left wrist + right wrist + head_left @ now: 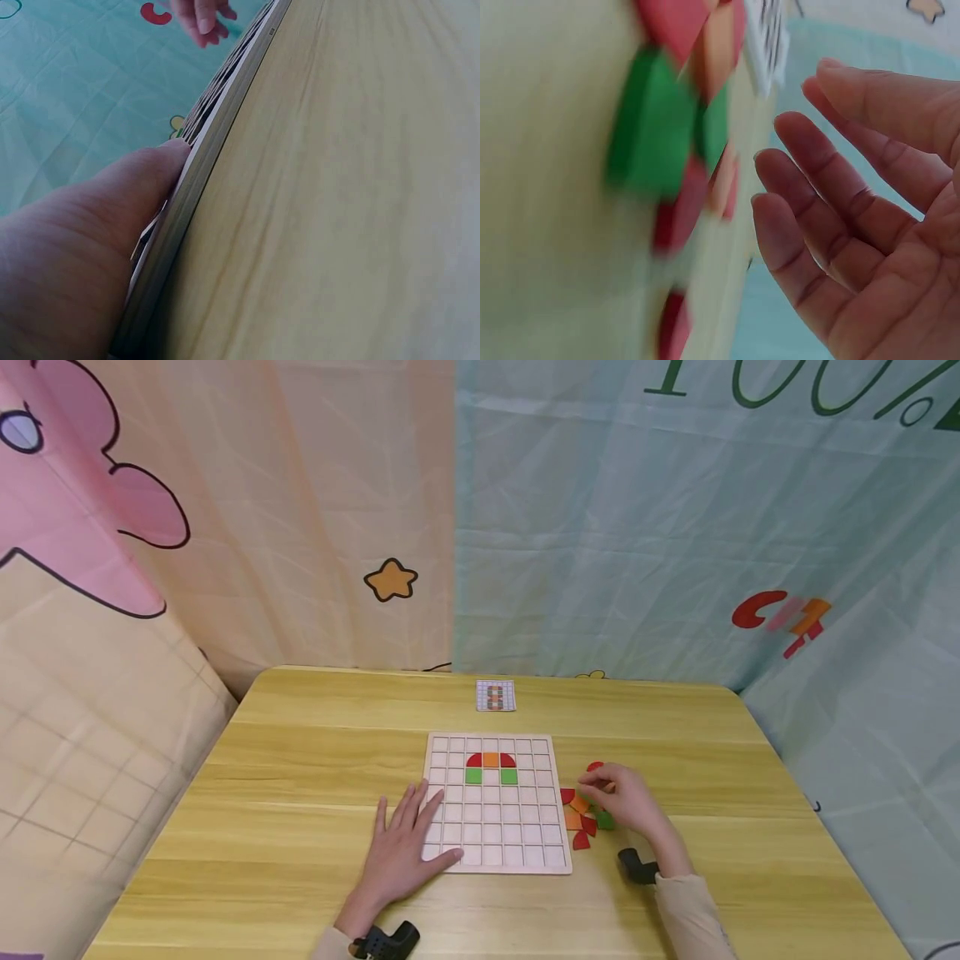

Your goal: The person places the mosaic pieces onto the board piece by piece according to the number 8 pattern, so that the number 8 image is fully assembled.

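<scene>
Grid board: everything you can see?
The grid board lies flat on the wood-look table: pale square cells, dark dividing lines, rounded corners, layered wood-like side. In its upper middle, an orange square sits between two red quarter-rounds, with green squares below the reds; other visible cells are bare. The left grip lies spread over its left edge, thumb near the lower edge. Loose pieces' contact with its right edge is unclear.

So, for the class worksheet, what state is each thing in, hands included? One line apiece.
Grid board: flat on the table, partly filled
Placed pieces: five, set in cells
Loose pieces: jumbled right of the board
Card: flat, printed side up
Backdrop: hanging, creased
Left hand: fingers spread, touching the board
Right hand: fingers loosely bent, no piece visible in it
</scene>
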